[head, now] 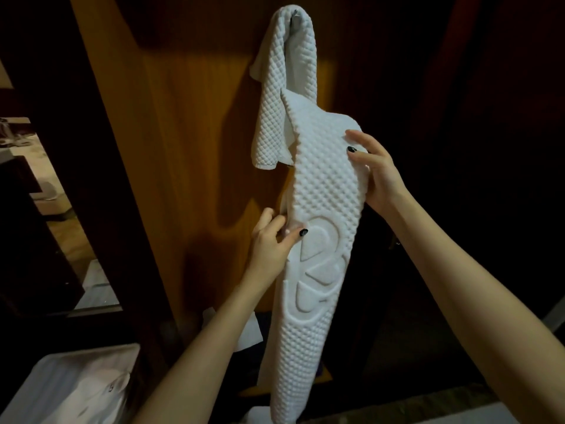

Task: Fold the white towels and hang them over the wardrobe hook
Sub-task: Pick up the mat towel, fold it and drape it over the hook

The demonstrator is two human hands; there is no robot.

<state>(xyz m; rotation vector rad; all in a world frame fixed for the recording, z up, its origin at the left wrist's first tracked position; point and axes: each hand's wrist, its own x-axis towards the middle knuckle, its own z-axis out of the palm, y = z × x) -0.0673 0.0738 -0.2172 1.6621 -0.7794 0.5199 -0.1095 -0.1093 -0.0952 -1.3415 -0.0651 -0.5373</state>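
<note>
Towel (321,209) is hanging over hook (296,14); below hook, left hand (272,240) and right hand (377,175) are pinching opposite towel edges.

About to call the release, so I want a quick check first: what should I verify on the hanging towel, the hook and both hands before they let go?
1. Towel over the hook: ok, it loops over the top.
2. Left hand pinches the towel's left edge: ok.
3. Right hand grips the right edge higher up: ok.
4. Two ends level: not ok, the front end hangs far lower than the short end.
5. Hook's hold on the wardrobe door: cannot tell, the towel covers it.
</note>
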